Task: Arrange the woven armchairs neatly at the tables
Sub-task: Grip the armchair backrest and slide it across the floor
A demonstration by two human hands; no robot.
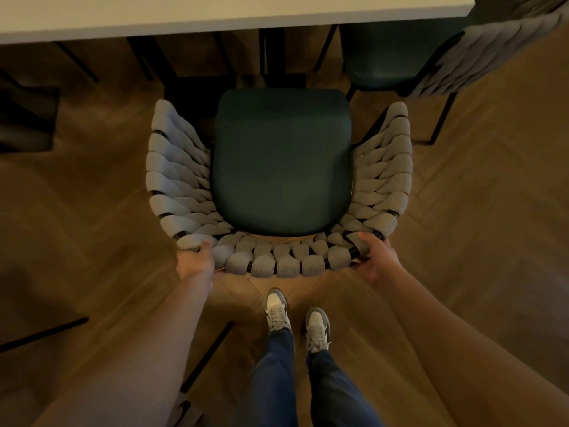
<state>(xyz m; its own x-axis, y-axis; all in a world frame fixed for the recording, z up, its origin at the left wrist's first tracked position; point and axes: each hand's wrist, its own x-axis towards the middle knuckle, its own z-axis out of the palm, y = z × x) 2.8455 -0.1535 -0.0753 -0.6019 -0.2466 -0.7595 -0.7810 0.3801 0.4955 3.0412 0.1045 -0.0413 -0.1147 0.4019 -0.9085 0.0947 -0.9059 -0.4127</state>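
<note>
A woven armchair [172, 167] with thick grey braided sides and a dark green seat cushion stands right below me, facing the white table [215, 13] at the top. The seat's front edge stops short of the table edge. My left hand [197, 260] grips the back rim at its left corner. My right hand [375, 257] grips the same rim at its right corner. A second woven armchair [480, 57] stands at the upper right, its dark seat partly under the table.
Black table legs [271, 53] stand under the tabletop ahead of the chair. Dark furniture [27, 115] sits at the left edge. Thin black chair legs [43, 334] cross the herringbone wood floor at lower left. My feet stand just behind the chair.
</note>
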